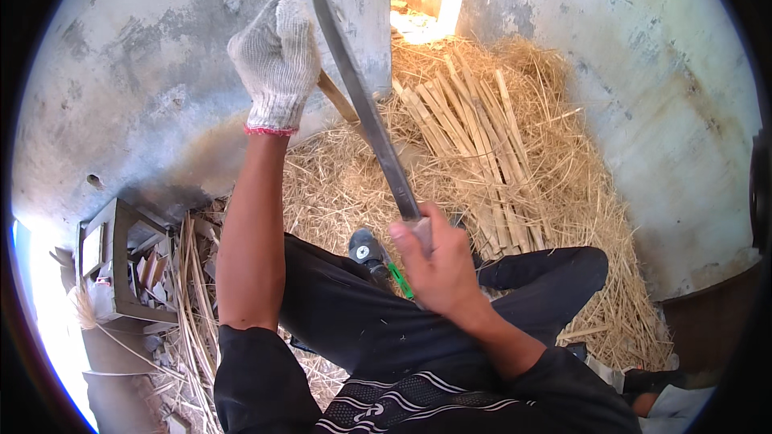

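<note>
My left hand [275, 60], in a white knit glove with a pink hem, is raised in front of the wall and closed round a bamboo strip [338, 99]. The strip slopes down from the fist and passes behind the blade. Bare, my right hand [444, 273] grips the handle of a long machete [359, 100] above my lap. Its dark blade points up and to the left, with the curved tip just right of the glove. Whether the blade touches the strip, I cannot tell.
Split bamboo strips [482, 153] lie in a pile on straw-like shavings [579, 161]. A box-like frame with scraps [121, 265] stands at the left, beside long thin strips [193, 281]. Grey walls [627, 72] rise around. A dark shoe [366, 249] and a green object [400, 280] show below.
</note>
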The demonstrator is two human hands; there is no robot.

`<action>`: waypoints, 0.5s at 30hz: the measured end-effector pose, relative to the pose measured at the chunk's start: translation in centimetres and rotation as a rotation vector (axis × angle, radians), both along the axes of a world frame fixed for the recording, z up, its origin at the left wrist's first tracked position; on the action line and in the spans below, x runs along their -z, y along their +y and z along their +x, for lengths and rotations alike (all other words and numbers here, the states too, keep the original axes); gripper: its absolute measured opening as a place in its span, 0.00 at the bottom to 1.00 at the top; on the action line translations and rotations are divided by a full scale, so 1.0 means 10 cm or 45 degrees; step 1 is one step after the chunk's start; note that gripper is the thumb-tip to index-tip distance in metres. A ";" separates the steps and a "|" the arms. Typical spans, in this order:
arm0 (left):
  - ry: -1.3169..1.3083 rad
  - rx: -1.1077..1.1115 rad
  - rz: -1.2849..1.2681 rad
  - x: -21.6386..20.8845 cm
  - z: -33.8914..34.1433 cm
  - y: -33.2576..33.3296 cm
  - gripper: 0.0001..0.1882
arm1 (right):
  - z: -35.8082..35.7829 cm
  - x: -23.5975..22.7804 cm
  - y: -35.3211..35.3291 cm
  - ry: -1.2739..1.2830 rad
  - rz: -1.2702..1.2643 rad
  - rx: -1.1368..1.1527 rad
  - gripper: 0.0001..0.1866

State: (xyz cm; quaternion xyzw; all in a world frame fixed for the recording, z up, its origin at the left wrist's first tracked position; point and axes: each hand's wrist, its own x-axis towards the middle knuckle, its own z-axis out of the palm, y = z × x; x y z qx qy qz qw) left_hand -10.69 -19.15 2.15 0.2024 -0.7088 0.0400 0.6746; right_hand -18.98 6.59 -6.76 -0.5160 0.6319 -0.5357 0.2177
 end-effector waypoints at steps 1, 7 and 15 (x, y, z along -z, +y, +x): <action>-0.018 -0.020 -0.030 -0.02 -0.01 0.01 0.22 | 0.09 0.01 -0.02 0.101 -0.058 0.056 0.20; -0.007 -0.164 -0.017 0.00 0.04 -0.06 0.23 | -0.16 0.60 -0.27 0.346 0.261 0.159 0.20; 0.100 0.012 -0.106 -0.01 -0.07 -0.06 0.27 | -0.01 0.16 -0.09 0.043 0.011 0.021 0.18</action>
